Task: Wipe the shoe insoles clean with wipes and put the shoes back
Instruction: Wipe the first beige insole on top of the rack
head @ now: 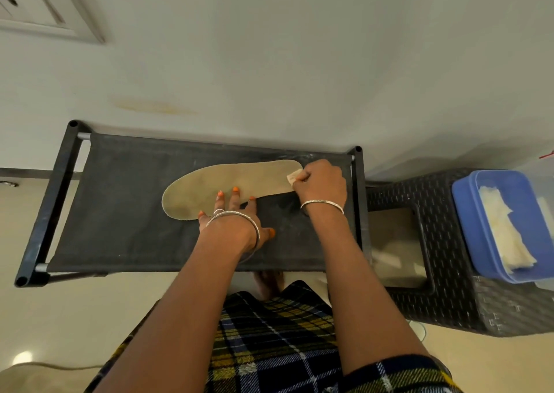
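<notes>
A tan shoe insole lies flat on the dark fabric top of a shoe rack. My left hand presses its straight fingers on the insole's near edge and holds it down. My right hand grips a small folded wipe against the insole's right end. No shoes are in view.
A dark woven stool stands right of the rack and carries a blue box holding pale wipes. The wall runs just behind the rack. A switch plate is at the upper left. My checked clothing fills the bottom.
</notes>
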The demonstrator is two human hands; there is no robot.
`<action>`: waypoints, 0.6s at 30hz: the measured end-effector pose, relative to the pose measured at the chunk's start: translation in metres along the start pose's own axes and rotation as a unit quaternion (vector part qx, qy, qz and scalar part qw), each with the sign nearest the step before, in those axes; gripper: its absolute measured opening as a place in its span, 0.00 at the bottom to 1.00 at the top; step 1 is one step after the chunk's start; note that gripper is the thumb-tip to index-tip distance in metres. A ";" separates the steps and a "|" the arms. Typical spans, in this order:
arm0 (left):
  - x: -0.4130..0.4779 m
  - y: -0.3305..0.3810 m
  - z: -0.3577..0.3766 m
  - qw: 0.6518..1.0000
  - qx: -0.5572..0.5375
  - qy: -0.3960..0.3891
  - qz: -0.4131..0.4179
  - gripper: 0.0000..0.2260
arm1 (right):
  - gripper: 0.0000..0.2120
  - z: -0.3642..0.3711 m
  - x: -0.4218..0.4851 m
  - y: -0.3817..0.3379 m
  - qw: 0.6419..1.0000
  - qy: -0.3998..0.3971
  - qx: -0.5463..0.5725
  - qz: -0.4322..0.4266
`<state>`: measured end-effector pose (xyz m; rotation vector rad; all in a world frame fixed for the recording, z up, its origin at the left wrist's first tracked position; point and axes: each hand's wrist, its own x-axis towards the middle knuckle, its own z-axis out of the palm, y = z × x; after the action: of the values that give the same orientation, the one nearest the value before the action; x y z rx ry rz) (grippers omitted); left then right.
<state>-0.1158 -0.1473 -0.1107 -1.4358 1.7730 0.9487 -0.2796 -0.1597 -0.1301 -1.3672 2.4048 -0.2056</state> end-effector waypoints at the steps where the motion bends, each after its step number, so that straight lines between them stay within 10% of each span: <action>1: -0.002 0.002 -0.001 1.000 0.000 0.003 0.000 0.38 | 0.06 0.004 -0.003 -0.006 1.000 -0.012 0.000 -0.017; 18: -0.004 0.008 0.001 1.000 -0.002 0.007 0.019 0.38 | 0.07 0.014 -0.008 -0.011 0.989 0.066 0.120 -0.061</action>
<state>-0.1226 -0.1434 -0.1068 -1.4192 1.8160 0.9650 -0.2620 -0.1583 -0.1375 -1.4264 2.3096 -0.6155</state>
